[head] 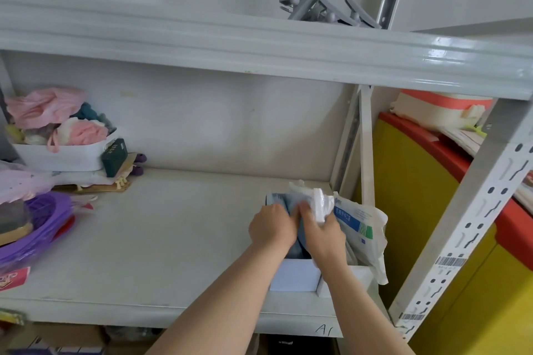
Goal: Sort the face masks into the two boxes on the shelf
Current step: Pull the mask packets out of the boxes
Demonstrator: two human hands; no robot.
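Two white boxes stand side by side at the right end of the shelf (161, 239). The left box (292, 275) holds blue masks (300, 248). The right box (360, 274) holds a white printed mask packet (360, 225) that leans out over its right side. My left hand (272, 228) reaches into the left box, its fingers curled down onto the blue masks. My right hand (324, 232) grips a white wrapped mask bundle (313, 200) above the line where the two boxes meet. The fingertips of both hands are hidden.
A white bin (63, 157) of pink and white cloth items stands at the back left, with a dark green box (114, 157) beside it. A purple basket (37, 228) sits at the left edge. A shelf beam (259, 49) runs overhead. A perforated upright post (467, 216) stands at the right.
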